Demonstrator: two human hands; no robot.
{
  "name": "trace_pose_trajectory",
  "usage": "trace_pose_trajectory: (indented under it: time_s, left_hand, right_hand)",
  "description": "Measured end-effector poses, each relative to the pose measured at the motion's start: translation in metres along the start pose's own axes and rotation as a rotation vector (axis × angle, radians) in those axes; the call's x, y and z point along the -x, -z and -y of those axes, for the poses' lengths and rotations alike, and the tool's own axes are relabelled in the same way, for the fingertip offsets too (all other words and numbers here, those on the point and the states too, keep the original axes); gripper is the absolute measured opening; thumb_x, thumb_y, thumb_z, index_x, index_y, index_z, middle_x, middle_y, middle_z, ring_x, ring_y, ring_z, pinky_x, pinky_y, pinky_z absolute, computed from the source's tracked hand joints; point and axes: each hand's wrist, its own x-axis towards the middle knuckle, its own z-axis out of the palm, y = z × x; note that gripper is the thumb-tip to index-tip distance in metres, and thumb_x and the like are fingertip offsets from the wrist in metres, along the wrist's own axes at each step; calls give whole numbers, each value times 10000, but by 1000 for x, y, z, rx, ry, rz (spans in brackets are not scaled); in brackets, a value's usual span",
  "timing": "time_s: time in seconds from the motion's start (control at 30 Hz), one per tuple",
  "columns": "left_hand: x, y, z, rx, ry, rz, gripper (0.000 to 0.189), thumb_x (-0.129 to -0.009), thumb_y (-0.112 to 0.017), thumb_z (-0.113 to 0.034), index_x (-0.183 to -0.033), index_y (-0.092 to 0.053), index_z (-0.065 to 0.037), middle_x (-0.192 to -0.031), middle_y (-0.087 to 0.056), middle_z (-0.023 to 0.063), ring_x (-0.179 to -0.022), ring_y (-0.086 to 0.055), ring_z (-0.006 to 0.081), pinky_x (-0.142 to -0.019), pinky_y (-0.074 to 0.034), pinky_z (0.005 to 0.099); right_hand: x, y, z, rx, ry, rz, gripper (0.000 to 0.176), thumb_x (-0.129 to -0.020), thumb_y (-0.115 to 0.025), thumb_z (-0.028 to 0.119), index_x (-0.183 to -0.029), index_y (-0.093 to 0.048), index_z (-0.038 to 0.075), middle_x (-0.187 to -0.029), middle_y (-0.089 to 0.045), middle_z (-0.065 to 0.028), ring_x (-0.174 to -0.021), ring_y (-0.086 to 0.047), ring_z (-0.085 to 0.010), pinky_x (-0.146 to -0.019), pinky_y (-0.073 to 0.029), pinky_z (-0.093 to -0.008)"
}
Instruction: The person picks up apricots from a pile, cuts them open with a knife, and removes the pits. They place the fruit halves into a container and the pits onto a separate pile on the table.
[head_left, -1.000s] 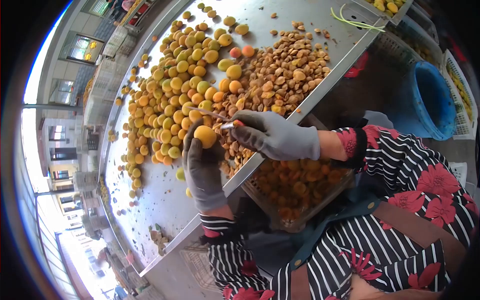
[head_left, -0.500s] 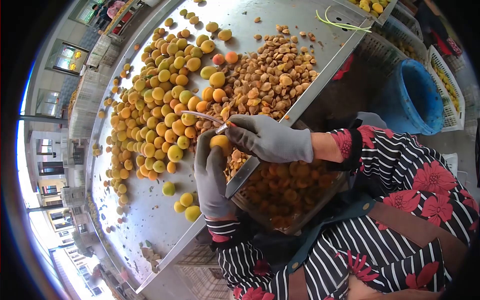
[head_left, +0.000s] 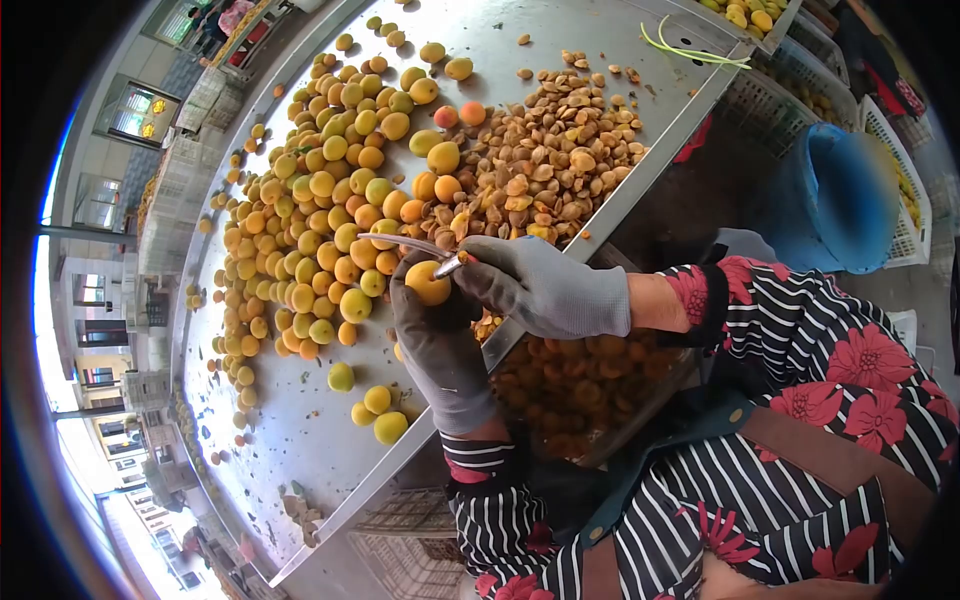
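Observation:
My left hand (head_left: 440,345), in a grey glove with a darker palm, is closed around a yellow-orange apricot (head_left: 428,284) near the table's front edge. My right hand (head_left: 535,285), gloved the same way, grips a small knife (head_left: 449,265) with a short metal part right at the apricot's side. A thin, curved, pale strip (head_left: 405,241) sticks out leftward from the right fingertips. Beyond the hands a big heap of whole apricots (head_left: 330,190) covers the metal table (head_left: 290,430). A pile of brown apricot pits (head_left: 550,150) lies just past my right hand.
Below the table edge stands a crate of apricot halves (head_left: 580,385), partly hidden by my arms. A blue bucket (head_left: 800,210) and white crates (head_left: 905,235) are at the right. Green stems (head_left: 690,50) lie at the table's far right corner.
My left hand has turned and shifted slightly right, so more of the apricot shows. The metal tip in my right hand now points at the fruit.

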Motion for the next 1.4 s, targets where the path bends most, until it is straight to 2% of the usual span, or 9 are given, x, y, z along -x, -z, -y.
trace_pose_trajectory:
  time_s: [0.1, 0.37, 0.5, 0.67, 0.9, 1.0, 1.07, 1.17, 1.4]
  left_hand:
    - [1, 0, 2, 254, 5, 57, 387, -1093, -430, -283, -1312, -544, 15, -1224, -641, 140, -1031, -665, 200, -879, -571, 325]
    - [5, -19, -4, 74, 37, -151, 443, -1112, -362, -353, -1276, -549, 14, -1166, -628, 103, -1039, -632, 171, -920, -539, 302]
    - [6, -29, -4, 104, -47, -171, 498, -1104, -355, -425, -1232, -545, 17, -1142, -620, 94, -1034, -607, 160, -926, -512, 302]
    - [0, -22, 6, -459, -271, -218, 485, -1097, -311, -431, -1235, -493, -3, -1098, -561, 118, -976, -582, 195, -881, -492, 333]
    - [-8, -26, 4, -351, -336, -245, 427, -1099, -359, -387, -1140, -544, -4, -992, -552, 50, -887, -542, 126, -812, -486, 269]
    - [-15, -16, 7, -226, -296, -200, 334, -1083, -429, -308, -1128, -552, -1, -982, -562, 45, -853, -547, 118, -756, -495, 254]
    - [-15, -12, 7, -548, -371, -183, 245, -1055, -494, -226, -1116, -563, 2, -978, -584, 42, -836, -567, 117, -732, -511, 252]
    - [-15, -7, 8, -494, -337, -190, 183, -1025, -527, -148, -1107, -575, 8, -981, -613, 49, -848, -599, 125, -724, -527, 250]
    - [-16, -10, 17, -278, -280, -277, 207, -1067, -454, -142, -1137, -575, 11, -1026, -649, 76, -881, -648, 152, -776, -556, 256]
  right_hand:
    - [-1, 0, -6, 5, -62, 26, 341, -1078, -485, 328, -1121, -560, -2, -824, -600, -104, -750, -526, -155, -674, -471, -330]
    - [0, 1, -3, 280, -10, 26, 325, -1057, -491, 349, -1070, -512, 25, -849, -637, -237, -821, -634, -465, -667, -497, -466]
    - [1, -2, 0, 397, 14, -17, 286, -1053, -502, 323, -1061, -504, 37, -827, -643, -226, -787, -647, -459, -641, -500, -483]
    - [-2, -4, -4, 458, 63, -79, 184, -1014, -557, 219, -1046, -504, 45, -801, -647, -222, -750, -652, -456, -617, -506, -493]
    - [-7, -7, -11, 424, 37, -56, 223, -1041, -499, 243, -1035, -533, 23, -804, -672, -231, -786, -670, -448, -672, -518, -494]
    - [-14, -7, -17, 25, 88, -41, 310, -1064, -477, 291, -1015, -581, 3, -779, -684, -182, -695, -674, -378, -660, -518, -447]
    - [-14, 4, 2, -115, -187, 146, 410, -1082, -450, 368, -992, -627, 10, -684, -634, -90, -574, -594, -226, -575, -487, -361]
    - [-12, 14, 20, -229, -420, 266, 505, -1080, -411, 477, -966, -623, 34, -622, -544, -19, -536, -498, -116, -493, -430, -292]
    - [-9, 20, 25, -418, -596, 449, 576, -1013, -381, 671, -886, -542, 133, -604, -449, 57, -455, -400, -52, -386, -300, -218]
